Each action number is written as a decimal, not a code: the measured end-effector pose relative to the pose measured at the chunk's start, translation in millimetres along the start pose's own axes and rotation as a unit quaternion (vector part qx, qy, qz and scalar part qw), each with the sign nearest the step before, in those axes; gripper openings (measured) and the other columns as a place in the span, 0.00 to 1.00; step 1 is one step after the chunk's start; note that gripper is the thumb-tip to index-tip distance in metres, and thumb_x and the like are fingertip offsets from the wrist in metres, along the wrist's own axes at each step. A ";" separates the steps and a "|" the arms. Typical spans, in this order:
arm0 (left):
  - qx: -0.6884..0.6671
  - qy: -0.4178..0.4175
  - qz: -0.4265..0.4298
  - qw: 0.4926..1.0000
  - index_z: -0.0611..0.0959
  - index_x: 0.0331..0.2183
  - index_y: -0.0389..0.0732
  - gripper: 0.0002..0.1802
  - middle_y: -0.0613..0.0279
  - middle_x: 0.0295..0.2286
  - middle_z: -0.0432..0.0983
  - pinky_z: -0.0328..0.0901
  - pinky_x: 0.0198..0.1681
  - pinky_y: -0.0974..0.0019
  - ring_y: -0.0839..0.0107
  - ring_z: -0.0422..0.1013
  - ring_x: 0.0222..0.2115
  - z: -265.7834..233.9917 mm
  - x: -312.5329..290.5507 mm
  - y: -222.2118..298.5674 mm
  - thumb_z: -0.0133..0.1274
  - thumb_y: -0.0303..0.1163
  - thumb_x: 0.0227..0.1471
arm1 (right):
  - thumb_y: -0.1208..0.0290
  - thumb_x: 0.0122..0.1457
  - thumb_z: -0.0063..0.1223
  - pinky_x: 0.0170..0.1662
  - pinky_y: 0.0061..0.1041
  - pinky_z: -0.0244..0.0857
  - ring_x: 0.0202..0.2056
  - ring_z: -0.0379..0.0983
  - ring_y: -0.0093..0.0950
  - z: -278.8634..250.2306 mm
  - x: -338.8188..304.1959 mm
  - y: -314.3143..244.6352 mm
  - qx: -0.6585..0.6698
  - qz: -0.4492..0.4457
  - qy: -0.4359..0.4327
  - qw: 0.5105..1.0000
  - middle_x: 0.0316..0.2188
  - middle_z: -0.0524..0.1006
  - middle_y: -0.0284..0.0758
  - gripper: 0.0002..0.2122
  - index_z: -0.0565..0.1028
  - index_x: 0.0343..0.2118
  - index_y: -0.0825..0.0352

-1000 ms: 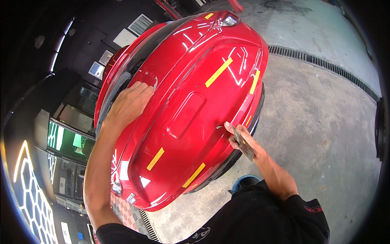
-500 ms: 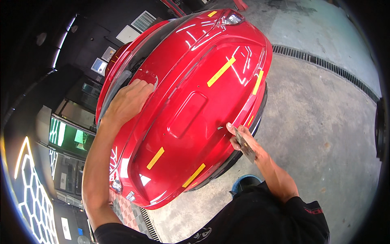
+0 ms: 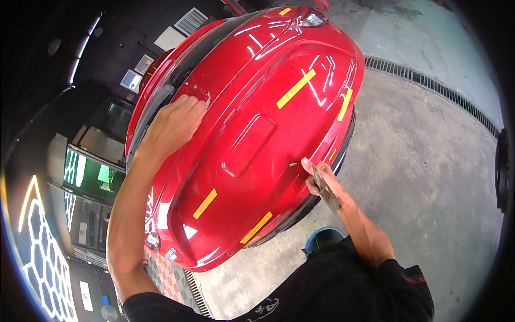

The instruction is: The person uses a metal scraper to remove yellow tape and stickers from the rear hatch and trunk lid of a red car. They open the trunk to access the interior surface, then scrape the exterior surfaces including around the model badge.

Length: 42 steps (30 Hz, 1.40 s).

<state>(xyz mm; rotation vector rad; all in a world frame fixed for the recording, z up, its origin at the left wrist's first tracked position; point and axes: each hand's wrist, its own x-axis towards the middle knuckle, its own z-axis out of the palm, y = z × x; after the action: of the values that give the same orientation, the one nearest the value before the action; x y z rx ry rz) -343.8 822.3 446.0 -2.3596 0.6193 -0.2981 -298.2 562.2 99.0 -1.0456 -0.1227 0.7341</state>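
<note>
- OK, our L hand [image 3: 176, 124] was up nr the dark glass [image 3: 209, 47] of the red car [image 3: 249, 190], fingers curled in tight; couldn't tell if it held anything, bc its back hid the palm.
- Just past the knuckles we had a rough patch [image 3: 194, 90] w/ pale specks & a small pale crescent [image 3: 208, 99] at its R side.
- Our R hand [image 3: 337, 187] gripped a thin flat piece [image 3: 325, 193], dark & worn-looking, tilted, by the car's near edge.
- Beside our R thumb, a small pale mark [image 3: 293, 164] showed on the red paint.
- A shallow rectangular recess [image 3: 249, 145] lay btwn our hands.
- Several yellow strips [image 3: 296, 89] were stuck on the bodywork, incl. two on the L part nr us.
- A blue bucket [image 3: 309, 243] stood on the concrete floor [image 3: 407, 161], nr our black shirt [image 3: 332, 284]; a drain grate [image 3: 429, 88] ran along farther off, to the R.
</note>
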 end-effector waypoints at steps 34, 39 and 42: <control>0.004 0.016 0.000 1.000 0.81 0.39 0.39 0.03 0.57 0.35 0.78 0.77 0.47 0.58 0.58 0.78 0.41 -2.4 1.1 1.5 0.56 0.24 0.63 | 0.31 0.61 0.67 0.16 0.24 0.46 0.11 0.58 0.18 -9.8 5.9 7.6 0.035 -0.009 -0.041 0.998 0.12 0.58 0.23 0.34 0.57 0.26 0.53; 0.028 0.000 -0.057 0.998 0.82 0.44 0.36 0.07 0.53 0.36 0.79 0.74 0.46 0.52 0.52 0.78 0.42 10.7 6.2 7.0 0.57 0.28 0.66 | 0.30 0.59 0.67 0.16 0.22 0.47 0.11 0.57 0.17 -11.4 8.5 5.8 0.034 -0.008 -0.047 0.998 0.12 0.58 0.22 0.34 0.57 0.28 0.54; -0.014 0.038 -0.044 0.998 0.82 0.42 0.36 0.06 0.52 0.35 0.78 0.74 0.46 0.51 0.51 0.78 0.41 10.2 5.4 4.5 0.57 0.28 0.67 | 0.31 0.60 0.67 0.16 0.21 0.47 0.11 0.59 0.17 -9.6 2.4 2.7 0.031 0.004 -0.030 0.999 0.11 0.61 0.24 0.33 0.58 0.28 0.54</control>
<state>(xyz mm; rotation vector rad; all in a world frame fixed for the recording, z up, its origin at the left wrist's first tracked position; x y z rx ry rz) -337.1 822.2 435.6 -2.4162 0.5591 -0.4220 -293.6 557.3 91.3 -0.9665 -0.1465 0.7715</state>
